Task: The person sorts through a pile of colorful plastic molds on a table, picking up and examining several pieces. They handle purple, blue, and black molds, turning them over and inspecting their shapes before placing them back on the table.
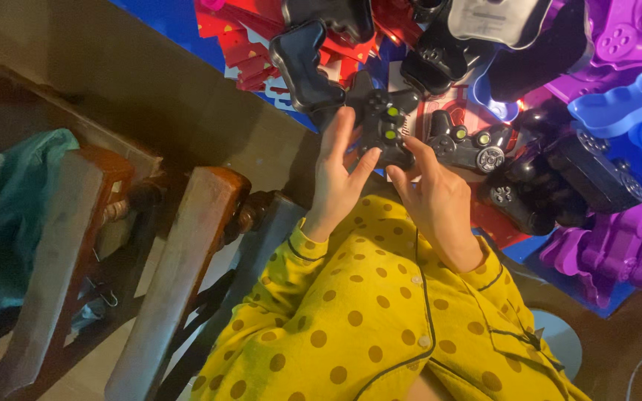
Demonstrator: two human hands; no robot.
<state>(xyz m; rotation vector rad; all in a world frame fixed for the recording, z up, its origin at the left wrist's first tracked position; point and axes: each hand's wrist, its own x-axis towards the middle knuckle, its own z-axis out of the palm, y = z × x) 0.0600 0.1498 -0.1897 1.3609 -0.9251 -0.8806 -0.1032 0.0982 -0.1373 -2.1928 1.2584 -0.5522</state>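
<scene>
Two hands, left hand (336, 174) and right hand (434, 197), share one black controller (384, 126). Two more assembled black controllers (469, 148) lie right. Two wooden chairs (187, 260) stand left.

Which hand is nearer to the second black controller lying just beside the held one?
Right. The right hand sits directly below that loose controller; the left hand is beyond the held controller.
</scene>
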